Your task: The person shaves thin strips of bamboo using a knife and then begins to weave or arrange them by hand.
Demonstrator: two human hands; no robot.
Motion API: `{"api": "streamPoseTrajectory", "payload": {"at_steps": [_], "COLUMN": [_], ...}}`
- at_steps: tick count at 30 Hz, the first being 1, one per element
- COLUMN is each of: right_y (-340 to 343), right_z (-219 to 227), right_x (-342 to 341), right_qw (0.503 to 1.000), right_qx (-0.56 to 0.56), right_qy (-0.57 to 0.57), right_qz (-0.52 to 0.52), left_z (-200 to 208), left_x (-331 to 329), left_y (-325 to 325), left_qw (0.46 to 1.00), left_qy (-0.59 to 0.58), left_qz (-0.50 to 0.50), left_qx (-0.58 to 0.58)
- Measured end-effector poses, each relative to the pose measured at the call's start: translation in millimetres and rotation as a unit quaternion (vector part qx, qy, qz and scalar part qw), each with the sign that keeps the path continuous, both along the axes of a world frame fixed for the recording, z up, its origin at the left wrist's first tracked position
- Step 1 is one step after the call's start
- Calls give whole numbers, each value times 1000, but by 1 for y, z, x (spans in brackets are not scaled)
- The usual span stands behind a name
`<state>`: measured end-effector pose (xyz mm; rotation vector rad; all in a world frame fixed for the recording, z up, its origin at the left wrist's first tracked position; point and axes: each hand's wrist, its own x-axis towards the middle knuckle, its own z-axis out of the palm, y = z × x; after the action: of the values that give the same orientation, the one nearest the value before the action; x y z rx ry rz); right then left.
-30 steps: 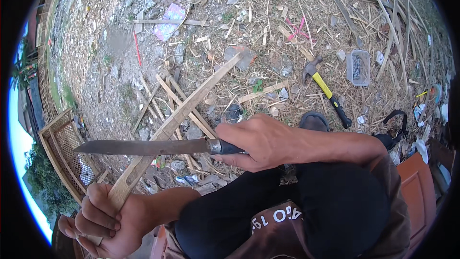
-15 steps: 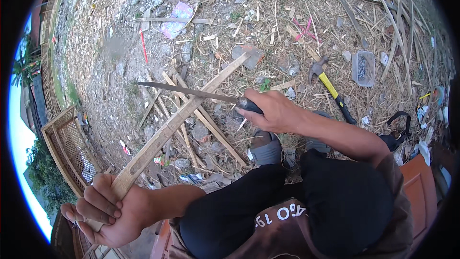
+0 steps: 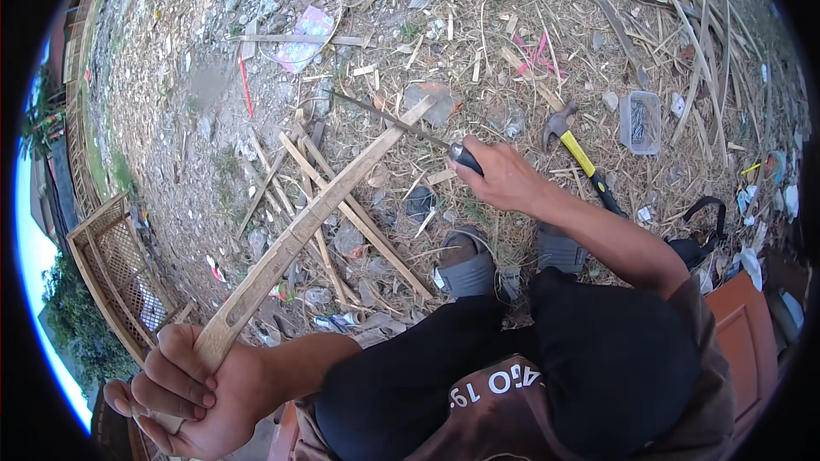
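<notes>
The long wooden slat (image 3: 316,213) is gripped at its near end by the left hand (image 3: 192,388), which is wrapped tightly round it. Now the long knife (image 3: 367,108) is angled across the slat's far end, contact impossible to tell, its black handle (image 3: 466,160) clasped in the right hand (image 3: 504,177). Right of the slat, a hammer (image 3: 577,152) is seen; below it, loose sticks (image 3: 384,245) are strewn.

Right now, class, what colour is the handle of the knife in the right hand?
Black: the knife handle shows best in the head view.
</notes>
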<state>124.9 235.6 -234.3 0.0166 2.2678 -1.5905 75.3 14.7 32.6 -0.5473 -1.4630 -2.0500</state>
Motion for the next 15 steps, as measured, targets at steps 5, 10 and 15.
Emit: {"api": "streamPoseTrajectory", "payload": {"at_steps": [5,10,15], "right_y": [-21,2,-10], "right_z": [54,-13,36], "right_x": [-4,-7,5], "right_qw": [991,999,998], "right_qx": [-52,34,-24], "right_qy": [93,-26,-39], "right_qz": [76,-4,43], "left_z": [0,4,1], "left_x": [3,-1,3], "left_y": [-9,-5,-11], "left_qw": [1000,1000,1000], "left_qy": [0,-5,-6], "left_qz": [-3,27,-6], "left_qx": [0,-12,-6]}}
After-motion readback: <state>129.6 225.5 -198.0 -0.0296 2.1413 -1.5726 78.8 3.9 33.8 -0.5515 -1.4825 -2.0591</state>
